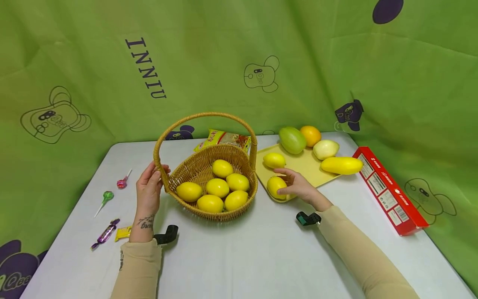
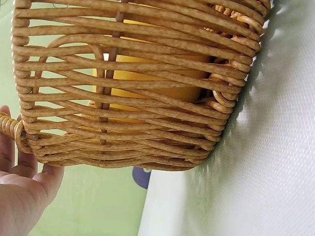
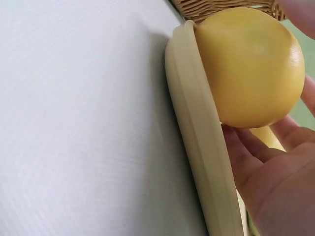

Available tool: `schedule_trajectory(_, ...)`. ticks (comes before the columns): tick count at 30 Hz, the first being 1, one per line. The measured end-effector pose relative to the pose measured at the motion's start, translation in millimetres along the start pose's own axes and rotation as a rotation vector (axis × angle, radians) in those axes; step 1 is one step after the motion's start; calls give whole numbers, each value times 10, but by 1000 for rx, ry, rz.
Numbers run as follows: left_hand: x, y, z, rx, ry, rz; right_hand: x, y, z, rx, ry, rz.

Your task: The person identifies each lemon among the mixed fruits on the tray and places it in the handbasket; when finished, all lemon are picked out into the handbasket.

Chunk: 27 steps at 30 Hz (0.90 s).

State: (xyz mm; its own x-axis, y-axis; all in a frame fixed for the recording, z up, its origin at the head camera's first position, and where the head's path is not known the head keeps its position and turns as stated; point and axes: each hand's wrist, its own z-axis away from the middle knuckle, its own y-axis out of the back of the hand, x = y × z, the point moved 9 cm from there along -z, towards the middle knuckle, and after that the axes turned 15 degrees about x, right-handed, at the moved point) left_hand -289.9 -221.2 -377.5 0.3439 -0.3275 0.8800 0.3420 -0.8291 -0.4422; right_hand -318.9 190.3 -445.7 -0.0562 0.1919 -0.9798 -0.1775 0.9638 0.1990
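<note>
A wicker basket [image 1: 220,215] with a tall handle stands mid-table and holds several yellow lemons [image 1: 218,187]. My left hand [image 1: 149,187] grips its left rim where the handle joins. In the left wrist view the basket wall [image 2: 147,98] fills the frame, with my left hand [image 2: 22,196] at its edge and a lemon [image 2: 157,73] showing through the weave. My right hand [image 1: 295,182] curls round a lemon [image 1: 275,185] at the near corner of a yellow tray [image 1: 306,168]. The right wrist view shows that lemon [image 3: 248,69] against the tray rim [image 3: 202,147], cupped by my right hand [image 3: 275,187].
The tray also carries another lemon [image 1: 274,160], a green fruit [image 1: 292,140], an orange [image 1: 310,135], a pale fruit [image 1: 325,149] and a long yellow one [image 1: 341,165]. A red box [image 1: 390,190] lies right, a snack packet [image 1: 224,139] behind the basket, lollipops [image 1: 107,196] and sweets [image 1: 106,232] left.
</note>
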Motion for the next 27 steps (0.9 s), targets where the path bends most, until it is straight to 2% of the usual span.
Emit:
schedule_trajectory(4, 5, -1, 3, 2, -3, -9, 13, -49, 0, -30, -2, -3)
schedule_trajectory(10, 0, 6, 6, 6, 1, -20, -16, -18, -2, -1, 19, 32)
schedule_trajectory(15, -4, -1, 10, 0, 6, -24, -202, 22, 56, 8, 49, -12)
schedule_trajectory(20, -5, -1, 7, 6, 10, -31, -524, -96, 141, -90, 139, -173)
schedule_trajectory(24, -5, 7, 4, 12, 10, -31, -782, -332, 173, -202, 220, -278)
schedule_trajectory(27, -3, 8, 5, 8, 6, -20, -958, -571, 169, -272, 248, -325)
